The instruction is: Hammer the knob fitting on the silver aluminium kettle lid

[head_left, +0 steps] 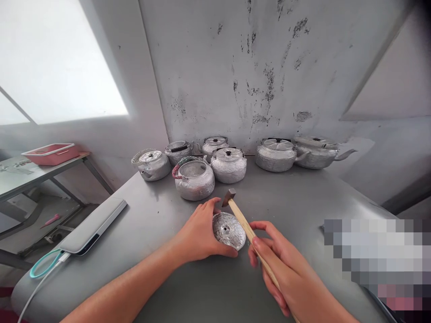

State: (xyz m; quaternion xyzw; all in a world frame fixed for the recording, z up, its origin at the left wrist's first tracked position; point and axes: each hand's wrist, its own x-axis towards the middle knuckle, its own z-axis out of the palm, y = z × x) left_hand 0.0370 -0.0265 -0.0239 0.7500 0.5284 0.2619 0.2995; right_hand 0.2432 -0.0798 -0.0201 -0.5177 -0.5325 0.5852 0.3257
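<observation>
My left hand (204, 231) grips the edge of a round, hammered silver lid (229, 231) with a small hole in its middle, thumb at the near rim and fingers at the far side. The wooden handle of a hammer (247, 229) lies in my right hand (279, 260), fingers wrapped round it. Its metal head is just beyond the lid's far edge, and the handle crosses over the lid's right part. Behind my left hand stands a lidless silver kettle (195, 184) with a red and green wrapped handle.
Several more silver kettles (229, 168) line the back of the grey table (168, 224). A power bank (94, 226) with a cable lies at the left. A pink basket (52, 154) rests on a side table. Something pixelated (380, 251) is at the right edge.
</observation>
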